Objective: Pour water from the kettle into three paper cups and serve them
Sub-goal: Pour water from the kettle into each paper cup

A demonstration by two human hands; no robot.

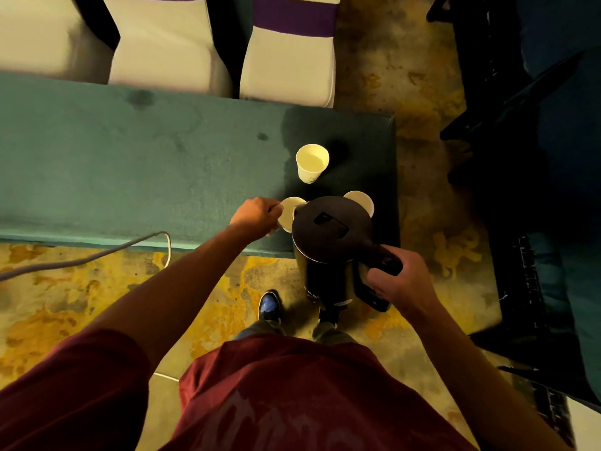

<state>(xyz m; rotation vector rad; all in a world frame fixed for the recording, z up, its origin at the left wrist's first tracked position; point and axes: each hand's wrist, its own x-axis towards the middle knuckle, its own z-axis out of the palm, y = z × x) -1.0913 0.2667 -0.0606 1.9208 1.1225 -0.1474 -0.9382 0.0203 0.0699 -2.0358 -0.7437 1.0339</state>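
Head view: a person's right hand is wrapped around the black handle of a dark electric kettle, lid closed, held over the near right corner of a green-covered counter, its spout end toward 10 o'clock. The left hand, fingers curled, pinches the side of a paper cup at the kettle's 9 o'clock; the kettle's lid overlaps that cup's rim, and whether water is running cannot be told. Three paper cups are in view. A second cup peeks out behind the kettle at 1 o'clock, mostly hidden. A third cup stands apart at 12 o'clock, upright, with liquid visible inside. All three sit bunched at the counter's right end, near its right edge and, for the two closest, just beside its near edge; the kettle's body hangs out past that near edge over the floor. From 9 to 11 o'clock the counter's cloth runs wide and bare, marked with a few dark spots. A pale cable drops over the near edge at 8 o'clock. Three white-covered chairs, two showing purple bands, line the far side. Dark furniture crowds the 3 o'clock side across a strip of mottled yellow floor.
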